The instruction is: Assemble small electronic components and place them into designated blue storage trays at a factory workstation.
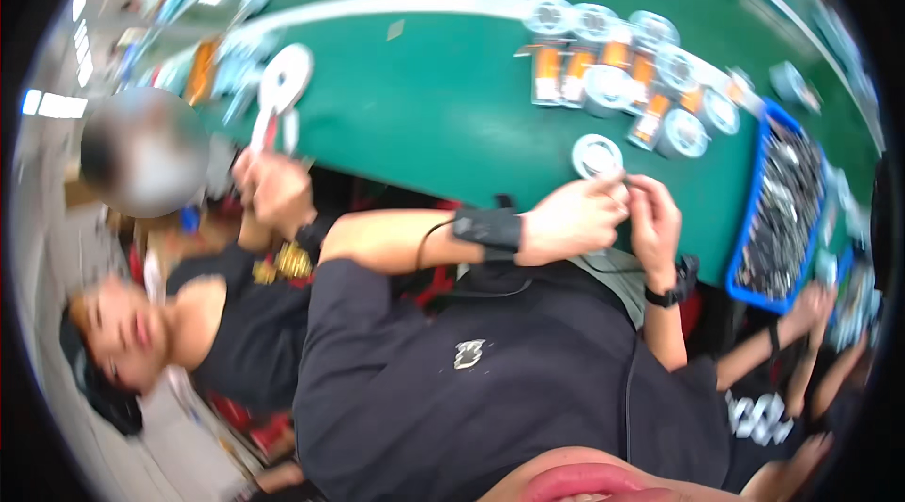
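Left hand: the left hand point(577, 219) reached in with its fingers curled, tips meeting the lower edge of the pale round piece.
Right hand: the right hand point(655, 224) stood just beside it, thumb and forefinger drawn close together; blur hid whether anything was pinched between them.
Round piece: the pale round piece point(597, 155) lay just beyond the left fingertips, up and to the left of the right fingertips; how firmly the left fingers gripped it could not be told.
Wrists: a black band circled each.
Table: the green table point(405, 115) spread beyond both hands.
Cluster: round pieces with orange parts point(603, 78) stood crowded together beyond the hands, toward the right.
Tray: a blue tray point(746, 252) of small dark parts sat right of the right hand.
Neighbour: at left, a co-worker's hand point(275, 189) held a white round-headed piece point(286, 78).
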`<state>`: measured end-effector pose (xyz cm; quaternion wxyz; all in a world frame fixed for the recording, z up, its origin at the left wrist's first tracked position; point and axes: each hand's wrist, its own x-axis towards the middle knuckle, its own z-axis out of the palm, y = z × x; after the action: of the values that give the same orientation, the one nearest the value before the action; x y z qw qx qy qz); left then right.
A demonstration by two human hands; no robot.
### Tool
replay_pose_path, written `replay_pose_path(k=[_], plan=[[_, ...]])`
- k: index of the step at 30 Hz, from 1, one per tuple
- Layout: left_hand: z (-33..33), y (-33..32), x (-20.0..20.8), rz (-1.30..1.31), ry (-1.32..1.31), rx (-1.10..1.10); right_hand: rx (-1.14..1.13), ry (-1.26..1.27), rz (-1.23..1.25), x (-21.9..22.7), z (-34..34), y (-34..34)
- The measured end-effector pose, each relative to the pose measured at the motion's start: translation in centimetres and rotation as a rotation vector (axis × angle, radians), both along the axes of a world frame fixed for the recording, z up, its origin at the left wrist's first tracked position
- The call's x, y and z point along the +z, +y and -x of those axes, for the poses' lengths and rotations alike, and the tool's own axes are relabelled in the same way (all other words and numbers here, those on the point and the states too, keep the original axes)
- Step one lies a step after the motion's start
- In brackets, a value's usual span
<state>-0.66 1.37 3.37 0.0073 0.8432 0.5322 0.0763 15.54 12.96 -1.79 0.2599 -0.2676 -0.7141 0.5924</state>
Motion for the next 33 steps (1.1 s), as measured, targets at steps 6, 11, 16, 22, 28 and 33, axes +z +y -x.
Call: replay_pose_path(k=[6, 11, 16, 22, 28, 33], plan=[[1.7, 1.5, 0.7, -0.051, 0.061, 0.063, 0.028, -0.213, -0.073, 4.4, -2.1, 3.1], [2.5, 1.9, 0.7, -0.099, -0.314, 0.018, -0.338, -0.152, -0.377, 9.3, -5.6, 12.3], [1.6, 1.0, -0.1, -0.128, -0.643, 0.145, -0.204, -0.645, -0.541, 9.9, -11.3, 25.7], [0.5, -0.6, -0.1, -0.290, -0.744, 0.202, -0.110, -0.865, -0.875, -1.0, -14.5, 40.1], [2.2, -2.3, 0.4, -0.364, -0.863, 0.305, -0.035, -1.146, -1.034, -0.2, -11.6, 41.1], [2.5, -3.0, 0.9, -0.381, -0.911, 0.356, -0.016, -1.303, -1.121, 0.2, -13.1, 41.2]])
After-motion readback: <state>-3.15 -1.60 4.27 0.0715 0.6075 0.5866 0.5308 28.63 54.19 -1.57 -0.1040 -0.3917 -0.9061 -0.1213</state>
